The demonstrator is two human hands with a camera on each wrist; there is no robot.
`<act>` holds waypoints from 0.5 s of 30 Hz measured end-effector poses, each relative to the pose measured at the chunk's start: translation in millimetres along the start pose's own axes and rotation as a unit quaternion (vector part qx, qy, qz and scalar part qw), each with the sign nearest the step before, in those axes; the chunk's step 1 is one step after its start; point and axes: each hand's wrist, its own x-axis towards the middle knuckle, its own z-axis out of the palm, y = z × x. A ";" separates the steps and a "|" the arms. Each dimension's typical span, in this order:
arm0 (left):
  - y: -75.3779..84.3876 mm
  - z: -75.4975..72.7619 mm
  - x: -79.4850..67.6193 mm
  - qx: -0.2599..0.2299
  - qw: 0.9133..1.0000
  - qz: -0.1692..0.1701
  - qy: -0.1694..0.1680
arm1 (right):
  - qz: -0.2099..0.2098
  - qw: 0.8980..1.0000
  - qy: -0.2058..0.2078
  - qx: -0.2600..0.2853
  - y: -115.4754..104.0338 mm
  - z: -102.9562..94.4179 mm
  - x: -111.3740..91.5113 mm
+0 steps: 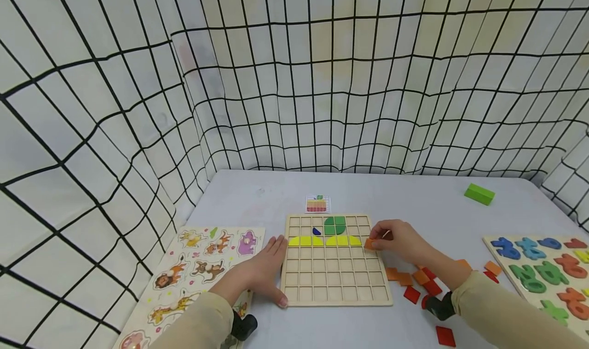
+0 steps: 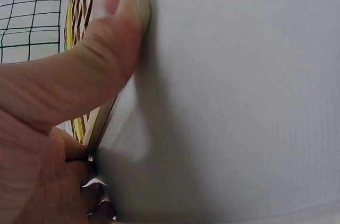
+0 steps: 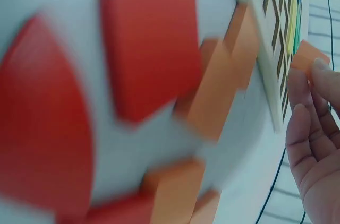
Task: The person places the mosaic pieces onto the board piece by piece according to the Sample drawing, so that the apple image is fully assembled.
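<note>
A wooden grid board [image 1: 338,304] lies on the white table. My left hand [image 1: 263,275] rests along its left side, with the thumb touching the near-left corner and the fingers stretched along the edge. My right hand [image 1: 399,240] pinches an orange square tile [image 3: 308,59] between thumb and fingertips, over the board's right edge near the yellow row. Yellow pieces [image 1: 306,241] fill part of one row. Green pieces [image 1: 335,225] and a small blue piece [image 1: 316,231] sit above them. Behind the board lies a small picture card [image 1: 317,204].
Loose orange tiles [image 1: 405,279] and red tiles [image 1: 411,294] lie right of the board, under the right forearm. An animal puzzle board [image 1: 184,247] is at left, a number puzzle board [image 1: 534,267] at right. A green block [image 1: 479,194] stands far right. Black netting [image 1: 322,93] surrounds the table.
</note>
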 end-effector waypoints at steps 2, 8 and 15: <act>0.6 -0.4 -0.1 -0.001 1.000 0.000 0.001 | -0.006 1.000 -0.008 0.006 -3.7 5.2 4.4; 2.4 -1.6 -0.9 -0.003 1.000 0.001 -0.002 | -0.017 0.999 -0.027 0.003 -8.6 17.8 11.0; 2.6 -2.2 -0.7 0.000 1.000 0.001 -0.002 | -0.010 1.000 -0.011 -0.024 -12.7 27.2 10.6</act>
